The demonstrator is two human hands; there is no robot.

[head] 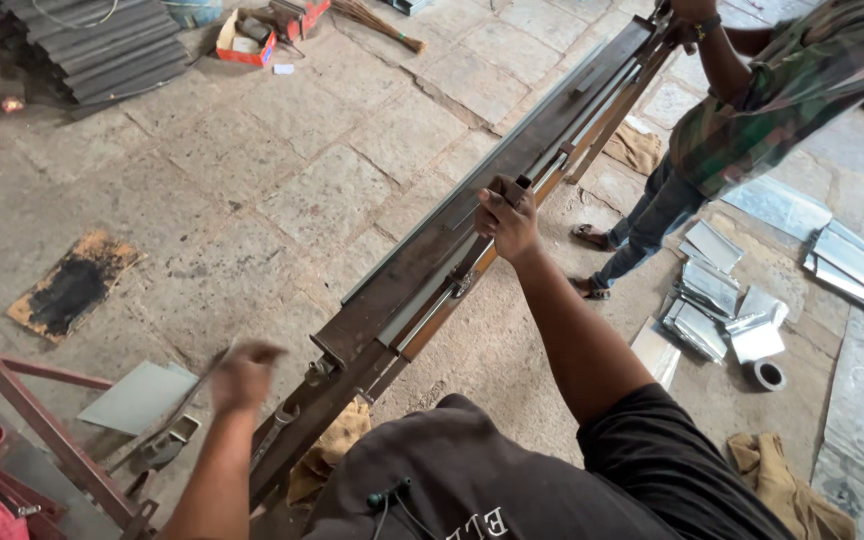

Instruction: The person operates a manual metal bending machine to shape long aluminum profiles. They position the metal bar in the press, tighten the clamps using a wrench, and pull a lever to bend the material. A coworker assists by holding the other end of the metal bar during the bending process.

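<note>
Spanning stone-slab floor [352,150]: long steel frame [512,170].

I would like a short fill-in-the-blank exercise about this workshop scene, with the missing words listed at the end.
1. The person's right hand grips the top edge of a long ____ machine that runs across the stone floor.
2. The left hand is blurred and holds a thin ____ beside the machine's near end.
3. A co-worker in a checked shirt stands at the machine's ____ end.
4. Shiny folded ____ sheets lie on the floor near the co-worker's feet.

Missing words: metal; rod; far; metal
</note>
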